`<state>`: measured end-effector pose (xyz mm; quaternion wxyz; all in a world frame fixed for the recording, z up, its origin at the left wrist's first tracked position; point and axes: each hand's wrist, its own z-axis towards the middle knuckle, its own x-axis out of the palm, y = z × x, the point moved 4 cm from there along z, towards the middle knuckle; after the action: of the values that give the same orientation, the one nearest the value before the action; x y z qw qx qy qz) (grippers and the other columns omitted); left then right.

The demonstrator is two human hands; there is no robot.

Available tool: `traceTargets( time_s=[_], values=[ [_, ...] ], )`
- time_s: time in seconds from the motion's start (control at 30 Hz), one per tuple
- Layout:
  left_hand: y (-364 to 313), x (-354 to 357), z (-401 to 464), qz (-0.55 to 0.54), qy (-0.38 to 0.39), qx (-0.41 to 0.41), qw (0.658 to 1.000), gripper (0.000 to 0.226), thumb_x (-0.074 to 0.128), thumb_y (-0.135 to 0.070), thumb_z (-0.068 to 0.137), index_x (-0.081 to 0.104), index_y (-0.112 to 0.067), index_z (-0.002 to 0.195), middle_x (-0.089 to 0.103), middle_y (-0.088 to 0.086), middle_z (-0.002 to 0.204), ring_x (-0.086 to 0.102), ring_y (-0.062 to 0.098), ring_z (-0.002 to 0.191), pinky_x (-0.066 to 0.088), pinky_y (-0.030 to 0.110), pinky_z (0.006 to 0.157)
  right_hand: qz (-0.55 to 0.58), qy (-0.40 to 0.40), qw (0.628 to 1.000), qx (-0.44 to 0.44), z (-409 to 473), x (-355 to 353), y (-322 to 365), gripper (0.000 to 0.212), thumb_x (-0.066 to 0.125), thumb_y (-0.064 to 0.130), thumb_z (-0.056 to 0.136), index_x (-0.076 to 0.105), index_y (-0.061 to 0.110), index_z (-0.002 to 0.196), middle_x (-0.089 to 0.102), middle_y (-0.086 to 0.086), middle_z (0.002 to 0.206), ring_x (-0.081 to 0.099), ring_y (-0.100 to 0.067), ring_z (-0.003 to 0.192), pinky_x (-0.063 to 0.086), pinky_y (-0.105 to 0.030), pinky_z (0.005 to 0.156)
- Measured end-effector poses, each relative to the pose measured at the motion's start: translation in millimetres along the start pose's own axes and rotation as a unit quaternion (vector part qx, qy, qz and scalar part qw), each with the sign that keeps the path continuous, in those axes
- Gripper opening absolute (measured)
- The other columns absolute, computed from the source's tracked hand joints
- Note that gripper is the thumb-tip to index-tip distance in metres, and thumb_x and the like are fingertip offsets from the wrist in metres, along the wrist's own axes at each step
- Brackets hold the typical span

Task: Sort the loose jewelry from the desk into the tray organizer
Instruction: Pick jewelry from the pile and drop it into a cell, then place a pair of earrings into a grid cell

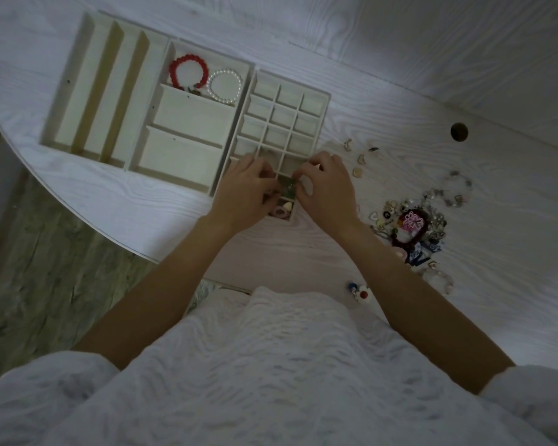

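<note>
Three trays on white tabletop, side by side near its curved left edge: slotted tray [87, 91], bracelet tray [187, 123] holding red bracelet [187, 72] and pearl bracelet [224, 85], grid tray [284, 123]. Left hand [245, 191] and right hand [326, 191] meet over grid tray's near corner, fingers curled, pinching a small green piece [287, 188]. Loose jewelry [416, 226] heaped toward right edge; bare tabletop [271, 252] between heap and trays.
</note>
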<state>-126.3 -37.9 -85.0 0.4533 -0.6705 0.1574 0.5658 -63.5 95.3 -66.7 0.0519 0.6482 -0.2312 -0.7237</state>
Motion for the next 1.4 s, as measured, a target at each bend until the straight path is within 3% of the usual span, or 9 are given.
traceTargets(
  time_s=[0.23, 0.5, 0.6, 0.73, 0.83, 0.93, 1.07, 1.2, 1.4],
  values=[
    [0.1, 1.3, -0.8, 0.004, 0.013, 0.009, 1.000, 0.030, 0.047, -0.031, 0.080, 0.071, -0.011, 0.079, 0.058, 0.010, 0.083, 0.054, 0.031, 0.078, 0.039, 0.035, 0.067, -0.072, 0.024, 0.996, -0.039, 1.3, 2.8, 4.4, 0.009, 0.066, 0.014, 0.076, 0.072, 0.009, 0.071, 0.056, -0.010, 0.081, 0.051, -0.031, 0.076, 0.046, -0.038, 0.062],
    [1.6, 0.7, -1.2, -0.003, 0.023, -0.006, 1.000, 0.032, 0.048, -0.033, 0.078, 0.075, -0.015, 0.080, 0.059, 0.009, 0.084, 0.055, 0.031, 0.080, 0.042, 0.036, 0.070, -0.071, 0.032, 0.989, -0.122, -5.5, -3.2, 8.7, 0.024, 0.052, 0.027, 0.084, 0.072, 0.019, 0.074, 0.057, -0.007, 0.086, 0.051, -0.028, 0.079, 0.034, -0.032, 0.062],
    [-0.1, 0.0, -1.8, -0.008, 0.017, -0.008, 1.000, 0.029, 0.051, -0.032, 0.077, 0.075, -0.016, 0.080, 0.059, 0.008, 0.083, 0.055, 0.031, 0.079, 0.043, 0.035, 0.070, -0.091, 0.032, 0.990, -0.103, -5.7, -1.3, 2.8, 0.027, 0.049, 0.029, 0.085, 0.073, 0.021, 0.076, 0.057, -0.006, 0.089, 0.051, -0.027, 0.080, 0.034, -0.032, 0.063],
    [0.1, -0.4, -2.0, -0.003, 0.011, -0.026, 1.000, 0.017, 0.063, -0.025, 0.076, 0.075, -0.015, 0.081, 0.060, 0.009, 0.085, 0.055, 0.031, 0.082, 0.044, 0.037, 0.073, -0.097, 0.031, 0.993, -0.067, -10.2, 2.4, -0.9, 0.014, 0.060, 0.022, 0.083, 0.072, 0.017, 0.088, 0.057, -0.009, 0.098, 0.051, -0.028, 0.086, 0.038, -0.035, 0.066],
    [0.7, 1.5, -3.5, -0.006, 0.015, -0.032, 0.999, 0.010, 0.073, -0.017, 0.074, 0.074, -0.014, 0.083, 0.061, 0.010, 0.088, 0.055, 0.034, 0.085, 0.045, 0.041, 0.075, 0.000, 0.054, 0.998, -0.019, -15.2, 4.3, -4.6, 0.023, 0.061, 0.022, 0.083, 0.070, 0.012, 0.102, 0.055, -0.012, 0.108, 0.050, -0.030, 0.095, 0.043, -0.038, 0.077],
    [0.0, 2.1, -3.7, -0.039, 0.015, -0.049, 0.998, 0.009, 0.073, -0.014, 0.075, 0.074, -0.012, 0.084, 0.063, 0.010, 0.088, 0.057, 0.035, 0.085, 0.046, 0.042, 0.074, 0.093, 0.026, 0.995, -0.007, -20.3, -12.2, -14.7, 0.024, 0.059, 0.015, 0.085, 0.067, 0.010, 0.107, 0.057, -0.012, 0.109, 0.050, -0.026, 0.099, 0.036, -0.028, 0.087],
    [0.0, -0.7, -9.0, -0.089, -0.034, -0.098, 0.991, 0.011, 0.067, -0.016, 0.076, 0.074, -0.012, 0.084, 0.067, 0.007, 0.085, 0.062, 0.030, 0.079, 0.052, 0.042, 0.071, 0.053, -0.037, 0.995, 0.077, -19.8, -39.5, -60.6, 0.017, 0.060, 0.010, 0.086, 0.068, 0.010, 0.101, 0.064, -0.008, 0.096, 0.055, -0.026, 0.090, 0.040, -0.027, 0.078],
    [-4.7, -2.7, -19.4, -0.073, -0.058, -0.149, 0.984, 0.017, 0.065, -0.023, 0.076, 0.070, -0.015, 0.090, 0.068, 0.004, 0.082, 0.062, 0.029, 0.075, 0.051, 0.039, 0.069, 0.063, 0.016, 0.984, 0.166, -7.9, -40.2, -90.9, 0.018, 0.059, 0.015, 0.089, 0.064, 0.004, 0.103, 0.061, -0.007, 0.095, 0.056, -0.021, 0.088, 0.032, -0.013, 0.068],
    [-7.9, -4.8, -22.0, -0.061, -0.056, -0.180, 0.980, 0.027, 0.074, -0.017, 0.069, 0.073, -0.016, 0.096, 0.069, 0.008, 0.085, 0.062, 0.033, 0.077, 0.051, 0.041, 0.071, -0.030, 0.054, 0.988, 0.144, 6.4, -23.2, -94.5, 0.011, 0.060, 0.017, 0.087, 0.059, 0.008, 0.091, 0.062, -0.010, 0.092, 0.057, -0.026, 0.083, 0.029, -0.025, 0.065]
  ],
)
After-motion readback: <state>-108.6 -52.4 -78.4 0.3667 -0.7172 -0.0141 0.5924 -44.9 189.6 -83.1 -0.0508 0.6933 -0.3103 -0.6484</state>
